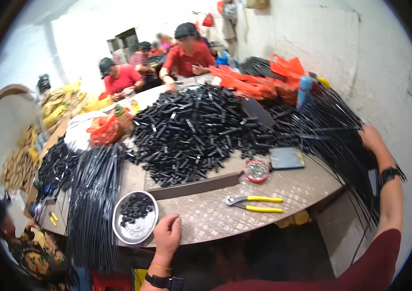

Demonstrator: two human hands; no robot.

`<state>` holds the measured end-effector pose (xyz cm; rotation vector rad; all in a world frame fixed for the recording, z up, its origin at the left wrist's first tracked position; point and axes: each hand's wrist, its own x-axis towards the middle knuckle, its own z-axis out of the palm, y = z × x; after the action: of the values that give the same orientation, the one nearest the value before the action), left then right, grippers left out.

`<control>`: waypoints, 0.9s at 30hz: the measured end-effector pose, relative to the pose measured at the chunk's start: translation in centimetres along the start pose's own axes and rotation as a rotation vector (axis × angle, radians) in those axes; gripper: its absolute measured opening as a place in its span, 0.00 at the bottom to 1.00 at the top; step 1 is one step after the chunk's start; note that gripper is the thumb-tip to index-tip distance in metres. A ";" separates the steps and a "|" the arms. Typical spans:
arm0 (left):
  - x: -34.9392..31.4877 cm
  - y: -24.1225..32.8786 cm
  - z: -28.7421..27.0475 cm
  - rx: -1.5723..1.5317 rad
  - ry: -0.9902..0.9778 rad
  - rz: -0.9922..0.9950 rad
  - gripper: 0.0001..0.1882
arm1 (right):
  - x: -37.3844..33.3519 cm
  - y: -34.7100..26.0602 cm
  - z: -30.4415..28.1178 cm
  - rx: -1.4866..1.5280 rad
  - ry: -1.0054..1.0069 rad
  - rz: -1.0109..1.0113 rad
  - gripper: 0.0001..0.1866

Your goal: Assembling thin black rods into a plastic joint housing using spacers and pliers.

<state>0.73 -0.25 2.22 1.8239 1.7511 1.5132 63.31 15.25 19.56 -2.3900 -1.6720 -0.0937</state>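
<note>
My right hand (373,139) reaches out at the right and is closed around the end of a thin black rod (334,129), over a thick bundle of similar long black rods (334,114). Near the table's front edge, my left hand (167,236) is closed, thumb and fingers together; whatever it may hold is hidden. Beside it stands a round metal bowl (138,234) with small black ring-like parts (135,207) inside. Pliers with yellow handles (256,199) lie on the table to the right of this hand.
A large heap of short black parts (186,131) fills the table's middle behind a dark strip (198,186). Nearby are a red-rimmed dish (256,170) of small metal pieces, more long rods (94,194), orange bags (247,82) and a blue bottle (304,92). Several people sit at the far side and left.
</note>
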 end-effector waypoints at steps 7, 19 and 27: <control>-0.8 -0.3 -0.4 -0.085 -0.030 -0.104 0.08 | 1.4 2.5 3.2 -0.207 0.338 -0.126 0.12; -0.3 -0.5 0.3 -0.066 -0.028 -0.019 0.07 | 0.8 6.4 -1.7 -0.137 0.425 -0.193 0.15; -0.4 -2.9 0.1 -0.146 -0.029 -0.127 0.07 | -1.2 -2.7 -5.1 0.231 0.043 -0.011 0.18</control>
<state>-0.94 0.23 -0.11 1.6246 1.6617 1.5145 60.75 13.91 24.66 -2.1930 -1.5831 0.0445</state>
